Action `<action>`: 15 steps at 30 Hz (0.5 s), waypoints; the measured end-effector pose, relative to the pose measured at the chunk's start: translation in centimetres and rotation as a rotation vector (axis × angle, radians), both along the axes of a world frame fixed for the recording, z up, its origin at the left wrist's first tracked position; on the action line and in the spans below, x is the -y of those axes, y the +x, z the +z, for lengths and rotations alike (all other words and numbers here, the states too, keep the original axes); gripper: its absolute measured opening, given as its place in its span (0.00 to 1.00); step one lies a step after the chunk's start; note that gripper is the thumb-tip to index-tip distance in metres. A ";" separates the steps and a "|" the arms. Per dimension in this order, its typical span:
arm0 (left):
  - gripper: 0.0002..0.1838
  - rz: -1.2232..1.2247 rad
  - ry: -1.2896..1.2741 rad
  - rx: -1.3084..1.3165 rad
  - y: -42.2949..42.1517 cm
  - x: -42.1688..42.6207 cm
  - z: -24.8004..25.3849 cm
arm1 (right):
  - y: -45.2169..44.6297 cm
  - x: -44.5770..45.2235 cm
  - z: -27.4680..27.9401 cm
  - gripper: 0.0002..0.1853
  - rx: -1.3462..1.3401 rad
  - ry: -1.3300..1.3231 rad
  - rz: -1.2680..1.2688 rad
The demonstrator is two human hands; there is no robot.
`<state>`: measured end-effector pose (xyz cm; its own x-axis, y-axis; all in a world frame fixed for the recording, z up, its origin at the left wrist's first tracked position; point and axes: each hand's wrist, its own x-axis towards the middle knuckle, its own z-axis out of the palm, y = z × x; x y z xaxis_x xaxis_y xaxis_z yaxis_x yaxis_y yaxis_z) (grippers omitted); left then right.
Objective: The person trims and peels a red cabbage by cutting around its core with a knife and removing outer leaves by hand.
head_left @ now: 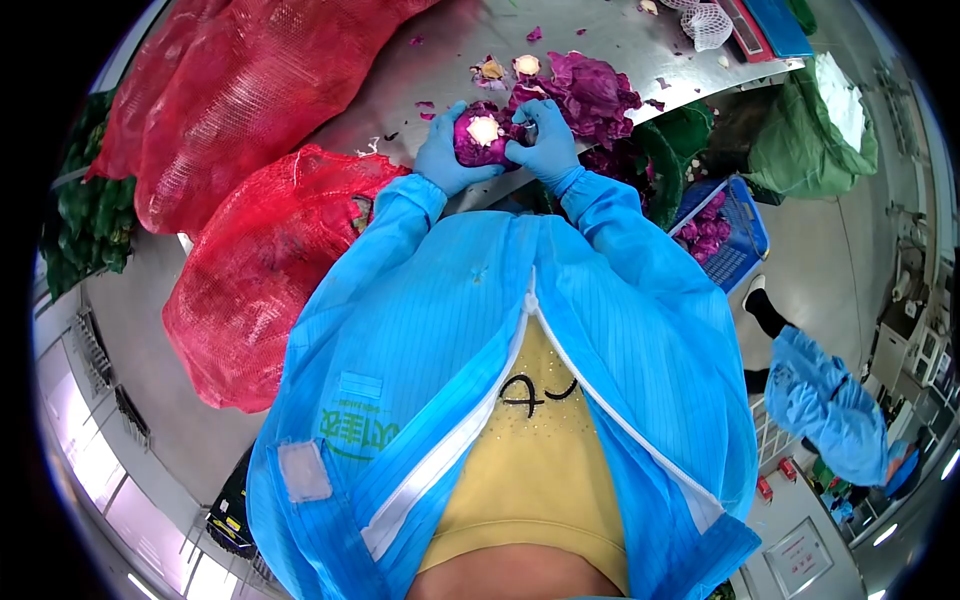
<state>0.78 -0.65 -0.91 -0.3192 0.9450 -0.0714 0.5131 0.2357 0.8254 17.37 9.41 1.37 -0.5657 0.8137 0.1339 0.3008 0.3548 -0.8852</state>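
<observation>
Purple cabbage (484,138) by the table's (392,98) edge, left hand (446,152) and right hand (550,148) gripping it: likely peeling, needing a steady hold next

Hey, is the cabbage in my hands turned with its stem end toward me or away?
Toward you: the cabbage, between your left hand and right hand, shows its pale stem end to the head camera.

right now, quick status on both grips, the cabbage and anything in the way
Left grip holding purple cabbage, right grip at its other side. Pale cut end facing camera. Loose leaves just beyond, not blocking.
</observation>
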 end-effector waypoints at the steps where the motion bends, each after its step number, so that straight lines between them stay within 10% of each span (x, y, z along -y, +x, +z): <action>1: 0.62 -0.007 0.002 -0.029 0.0 0.1 0.1 | 0.1 0.1 0.0 0.22 -0.018 -0.020 0.009; 15: 0.62 0.016 0.039 0.085 -0.8 -0.6 -1.4 | 0.7 -0.1 -0.7 0.41 0.023 -0.072 0.059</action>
